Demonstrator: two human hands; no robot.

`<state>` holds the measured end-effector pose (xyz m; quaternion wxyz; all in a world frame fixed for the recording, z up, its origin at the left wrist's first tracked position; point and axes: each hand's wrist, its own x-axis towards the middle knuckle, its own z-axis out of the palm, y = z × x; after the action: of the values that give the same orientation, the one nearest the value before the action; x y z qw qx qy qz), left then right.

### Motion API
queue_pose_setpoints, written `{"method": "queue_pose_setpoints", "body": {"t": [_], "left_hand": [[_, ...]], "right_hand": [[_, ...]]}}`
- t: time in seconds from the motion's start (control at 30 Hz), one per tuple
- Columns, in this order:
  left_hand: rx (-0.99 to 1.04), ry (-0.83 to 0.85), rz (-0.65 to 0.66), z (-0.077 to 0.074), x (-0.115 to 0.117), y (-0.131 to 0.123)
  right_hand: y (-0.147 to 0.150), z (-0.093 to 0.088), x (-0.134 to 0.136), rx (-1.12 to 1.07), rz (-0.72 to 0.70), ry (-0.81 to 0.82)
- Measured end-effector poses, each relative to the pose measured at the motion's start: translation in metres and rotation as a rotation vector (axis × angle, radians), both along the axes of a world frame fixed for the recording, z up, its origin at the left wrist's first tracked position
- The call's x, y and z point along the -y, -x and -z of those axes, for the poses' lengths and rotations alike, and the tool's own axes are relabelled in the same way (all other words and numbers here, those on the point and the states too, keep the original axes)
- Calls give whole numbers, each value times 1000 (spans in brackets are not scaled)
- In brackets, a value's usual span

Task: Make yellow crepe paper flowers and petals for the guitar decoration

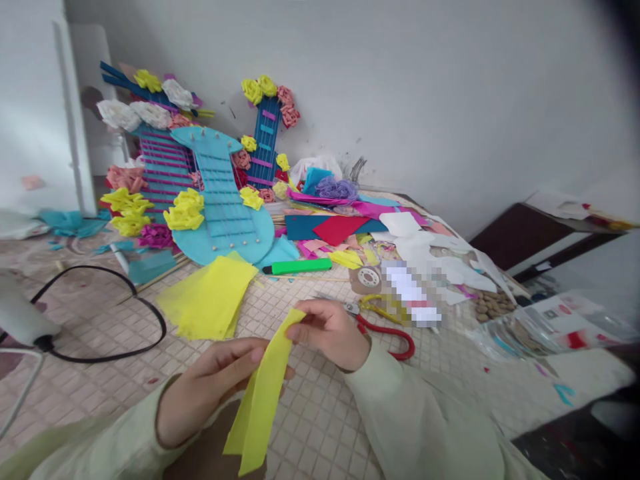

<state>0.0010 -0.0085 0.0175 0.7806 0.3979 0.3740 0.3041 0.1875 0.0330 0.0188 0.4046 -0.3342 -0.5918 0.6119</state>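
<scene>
Both hands hold a folded strip of yellow crepe paper (265, 407), which hangs down at a slant over the table's front edge. My left hand (215, 383) is closed on its left side, thumb on top. At the strip's upper end, my right hand (330, 330) pinches it between thumb and fingers. Beyond my left hand lies a stack of yellow paper sheets (213, 297). Red-handled scissors (385, 330) rest just right of my right hand, beside yellow-handled pliers (383, 308).
Guitar-shaped crafts, including a light blue one (225, 200), lean at the back with paper flowers. A green marker (300, 267) and a tape roll (369, 277) lie mid-table. A black cable (163, 313) loops at left. Paper scraps and a plastic bag (555, 327) spread rightward.
</scene>
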Motion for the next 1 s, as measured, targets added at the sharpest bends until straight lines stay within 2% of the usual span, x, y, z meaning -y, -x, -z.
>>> {"method": "queue_pose_setpoints", "body": {"t": [0.23, 0.57, 0.8, 1.0], "left_hand": [[29, 38, -54, 7, 2, -1], [165, 43, -70, 0, 5, -5], [184, 36, -61, -1, 8, -9], [202, 79, -101, 1, 9, -8]], "right_hand": [[0, 7, -1, 9, 23, 21], [0, 4, -4, -109, -4, 135], [1, 6, -5, -136, -33, 161], [1, 1, -5, -130, -6, 182]]}}
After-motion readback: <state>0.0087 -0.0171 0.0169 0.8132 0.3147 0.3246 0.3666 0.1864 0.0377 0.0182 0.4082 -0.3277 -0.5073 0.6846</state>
